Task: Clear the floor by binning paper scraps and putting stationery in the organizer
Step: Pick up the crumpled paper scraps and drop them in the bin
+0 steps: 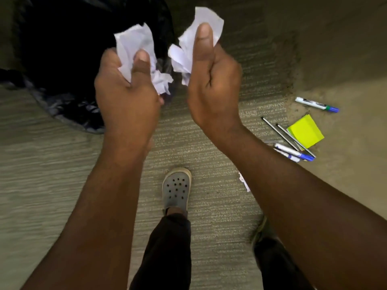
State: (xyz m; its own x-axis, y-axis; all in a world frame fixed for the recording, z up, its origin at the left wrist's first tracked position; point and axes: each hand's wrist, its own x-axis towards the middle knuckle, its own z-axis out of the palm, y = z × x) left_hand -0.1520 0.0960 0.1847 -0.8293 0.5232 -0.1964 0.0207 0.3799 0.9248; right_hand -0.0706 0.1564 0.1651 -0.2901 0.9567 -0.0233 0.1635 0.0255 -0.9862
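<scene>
My left hand (125, 88) grips a crumpled white paper scrap (136, 42), held over the near edge of a bin lined with a black bag (62, 49). My right hand (211, 80) grips a second crumpled white paper scrap (207, 19), thumb pressed up against it, just right of the bin. On the carpet to the right lie a white marker with a blue cap (316, 104), a yellow sticky-note pad (305, 130), two thin dark pens (280, 132) and two more blue-capped markers (293, 152). A small white paper scrap (244, 182) shows on the floor beside my right forearm.
Grey-green carpet (41, 164) covers the floor. My left foot in a grey clog (177, 189) stands in the middle; the other foot (261, 229) is mostly hidden under my right arm. No organizer is in view.
</scene>
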